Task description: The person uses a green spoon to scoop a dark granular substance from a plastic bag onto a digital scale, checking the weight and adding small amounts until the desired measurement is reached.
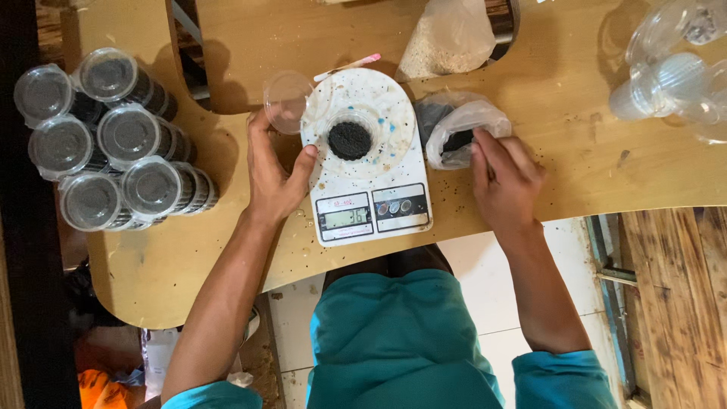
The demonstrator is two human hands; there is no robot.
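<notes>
A white kitchen scale (369, 155) lies on the wooden table (575, 151) in front of me. A small clear cup (350, 138) filled with black grains stands on its round platform. My left hand (273, 170) rests beside the scale's left edge, thumb touching it, fingers near a clear round lid (286, 101). My right hand (501, 178) reaches with pinched fingers into the mouth of a clear plastic bag (460, 130) holding black grains, right of the scale.
Several lidded clear cups of black grains (113, 140) are stacked at the left. A bag of pale grains (448, 38) lies at the back. Empty clear cups (670, 72) stand at the far right. A pink-tipped stick (347, 67) lies behind the scale.
</notes>
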